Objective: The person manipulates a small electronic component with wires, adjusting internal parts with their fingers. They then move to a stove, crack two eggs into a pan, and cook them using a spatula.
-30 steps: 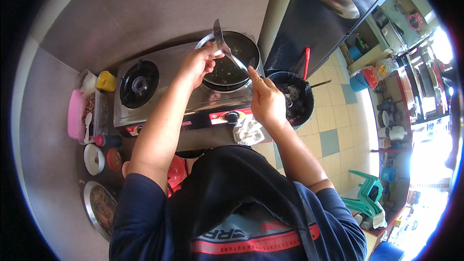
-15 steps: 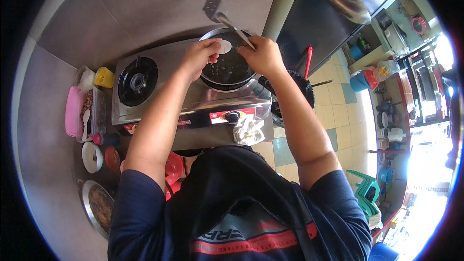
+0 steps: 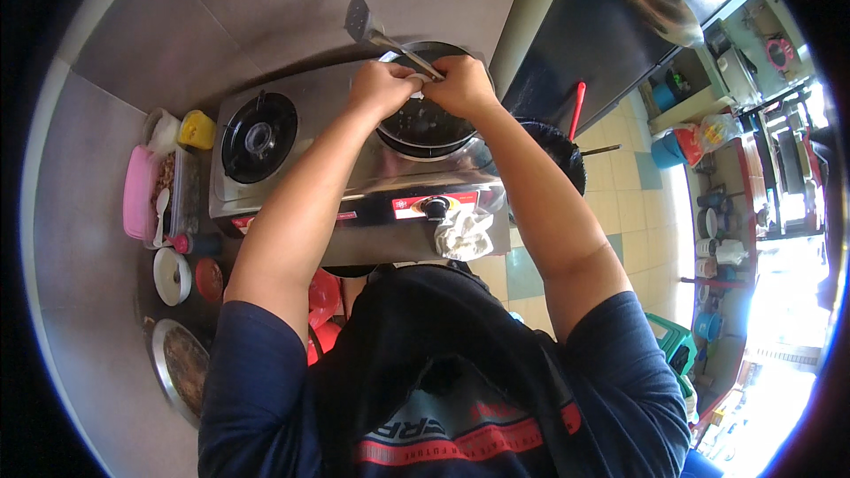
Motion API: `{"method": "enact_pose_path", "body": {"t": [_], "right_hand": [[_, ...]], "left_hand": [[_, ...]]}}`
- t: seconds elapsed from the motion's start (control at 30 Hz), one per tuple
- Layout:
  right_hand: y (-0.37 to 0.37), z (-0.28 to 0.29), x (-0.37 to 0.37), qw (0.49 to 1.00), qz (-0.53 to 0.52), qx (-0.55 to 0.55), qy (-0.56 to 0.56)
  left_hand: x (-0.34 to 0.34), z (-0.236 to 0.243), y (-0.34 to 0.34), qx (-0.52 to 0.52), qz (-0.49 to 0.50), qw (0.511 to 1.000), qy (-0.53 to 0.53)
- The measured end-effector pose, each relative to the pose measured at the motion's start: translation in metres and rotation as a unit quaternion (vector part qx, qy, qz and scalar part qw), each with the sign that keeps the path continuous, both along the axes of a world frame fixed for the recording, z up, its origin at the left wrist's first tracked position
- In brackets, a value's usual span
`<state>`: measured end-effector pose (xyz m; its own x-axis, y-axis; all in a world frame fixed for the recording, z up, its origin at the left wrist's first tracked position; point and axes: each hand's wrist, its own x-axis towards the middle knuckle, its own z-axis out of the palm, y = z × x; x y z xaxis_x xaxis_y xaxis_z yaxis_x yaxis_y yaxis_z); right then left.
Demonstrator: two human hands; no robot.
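Over the pot of dark liquid (image 3: 425, 128) on the right side of the stove, my two hands meet. My left hand (image 3: 381, 88) is closed on a small white oval thing (image 3: 419, 80) that looks like an egg, mostly covered by the fingers. My right hand (image 3: 462, 87) is closed around the handle of a metal slotted turner (image 3: 359, 19). The turner's blade points up and left toward the wall. My right fingertips are close to the egg; whether they grip it too is hidden.
The steel two-burner stove (image 3: 345, 179) has a bare left burner (image 3: 258, 135). A crumpled white cloth (image 3: 464, 235) hangs by its knob. Left of it stand a plastic container (image 3: 184, 199), a yellow tub (image 3: 197, 129) and a white bowl (image 3: 172, 277). A black pan (image 3: 560, 159) is at the right.
My hands have come together, with the egg now between the fingertips. The turner's blade has swung left and lower. The whole view has shifted slightly.
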<state>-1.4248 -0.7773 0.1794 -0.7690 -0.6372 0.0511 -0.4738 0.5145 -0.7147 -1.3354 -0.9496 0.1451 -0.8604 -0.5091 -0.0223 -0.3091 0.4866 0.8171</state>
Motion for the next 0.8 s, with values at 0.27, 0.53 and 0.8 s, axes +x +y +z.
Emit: {"method": "enact_pose_path", "body": {"t": [0.27, 0.53, 0.8], "right_hand": [[-0.007, -0.012, 0.005, 1.000, 0.001, 0.025, 0.018], [-0.011, -0.016, 0.006, 0.999, -0.001, 0.036, 0.037], [-0.011, -0.022, 0.004, 0.998, -0.015, -0.019, 0.060]], "left_hand": [[0.001, -0.009, 0.007, -0.039, 0.033, 0.998, -0.020], [0.006, -0.005, 0.014, -0.132, 0.059, 0.989, -0.020], [0.006, -0.013, 0.008, -0.140, 0.054, 0.988, 0.029]]}}
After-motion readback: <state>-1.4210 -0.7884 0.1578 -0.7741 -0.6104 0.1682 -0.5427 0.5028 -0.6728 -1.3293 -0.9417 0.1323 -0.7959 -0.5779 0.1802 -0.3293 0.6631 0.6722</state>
